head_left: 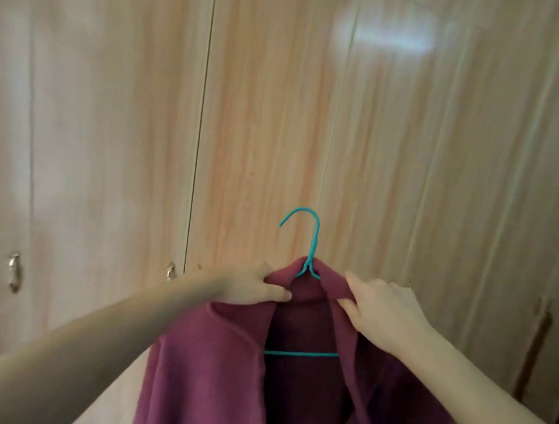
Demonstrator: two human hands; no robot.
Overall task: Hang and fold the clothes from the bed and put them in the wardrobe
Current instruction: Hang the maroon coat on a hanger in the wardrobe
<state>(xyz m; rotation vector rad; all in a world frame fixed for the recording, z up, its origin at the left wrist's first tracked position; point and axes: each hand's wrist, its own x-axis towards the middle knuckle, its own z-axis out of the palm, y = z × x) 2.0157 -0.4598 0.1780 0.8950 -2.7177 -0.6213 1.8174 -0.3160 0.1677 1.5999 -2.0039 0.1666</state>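
The left hand (258,286) pinches the coat (223,376) at the left side of its collar, thumb on the front and fingers tucked behind the fabric. The right hand (384,314) grasps the right collar edge, fingers curled over the fold. Between the two grips the teal hanger (312,248) rises out of the neckline, hook upright and free of any rail; its lower bar shows inside the open front. The coat is held up before the closed wardrobe doors (263,109), whose metal handles (14,271) sit at lower left.
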